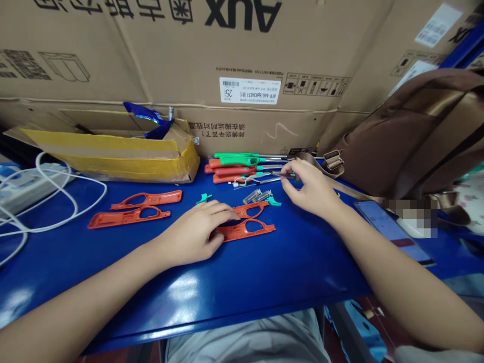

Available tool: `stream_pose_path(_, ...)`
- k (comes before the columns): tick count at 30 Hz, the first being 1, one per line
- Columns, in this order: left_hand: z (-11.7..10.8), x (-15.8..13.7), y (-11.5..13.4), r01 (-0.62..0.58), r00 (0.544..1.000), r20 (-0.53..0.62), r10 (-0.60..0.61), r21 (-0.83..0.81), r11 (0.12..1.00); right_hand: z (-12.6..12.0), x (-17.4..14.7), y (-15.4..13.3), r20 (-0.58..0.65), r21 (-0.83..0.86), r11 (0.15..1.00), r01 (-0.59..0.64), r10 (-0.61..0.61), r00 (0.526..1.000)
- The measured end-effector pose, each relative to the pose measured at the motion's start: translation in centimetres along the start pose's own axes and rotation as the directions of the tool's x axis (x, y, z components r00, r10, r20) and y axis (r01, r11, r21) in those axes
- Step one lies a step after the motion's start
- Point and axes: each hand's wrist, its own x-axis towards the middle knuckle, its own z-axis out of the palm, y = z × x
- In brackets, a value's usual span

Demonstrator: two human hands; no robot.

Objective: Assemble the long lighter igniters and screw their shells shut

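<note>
My left hand [202, 229] is closed over the left ends of two orange lighter shell halves, the nearer shell half [251, 229] and the farther shell half [257, 208]. Its thumb and fingers hide those ends. My right hand [312, 189] pinches a thin metal lighter tube [278, 174] at the back; the fingers partly cover it. Beside it lie a white wire with connectors [240, 180] and two clear fuel tanks [257, 195]. One teal trigger [274, 201] sits by the shells, another teal trigger [204, 198] beyond my left hand.
Assembled green and red lighters [238, 160] are stacked at the back. More orange shell halves [130, 217] lie left. A taped cardboard box [151, 159], a white cable [56, 229], a phone [393, 232] and a brown bag [401, 136] surround the blue table [234, 297].
</note>
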Motion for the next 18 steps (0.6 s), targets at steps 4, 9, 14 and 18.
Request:
stream_pose_path(4, 0.6, 0.2, -0.1, 0.100, 0.981, -0.151, -0.125, -0.163, 0.982, -0.5, -0.4, -1.6, 0.027, 0.048, 0.996, 0.082, -0.083, 0.996)
stream_pose_path(9, 1.3, 0.2, -0.3, 0.174, 0.929, -0.259, -0.264, -0.324, 0.930, -0.4, -1.0, -2.9, 0.164, 0.088, 0.989, 0.118, -0.131, 0.978)
stream_pose_path(14, 1.7, 0.6, 0.0, 0.207, 0.881, -0.229, -0.414, -0.600, 0.773, 0.2, -1.6, -3.8, 0.279, 0.165, 0.983, 0.083, -0.127, 0.952)
stream_pose_path(18, 1.5, 0.9, 0.3, 0.155, 0.836, -0.204, -0.510, -0.803, 0.575, 0.2, -1.7, -4.2, 0.350, 0.168, 0.984, 0.066, -0.122, 0.929)
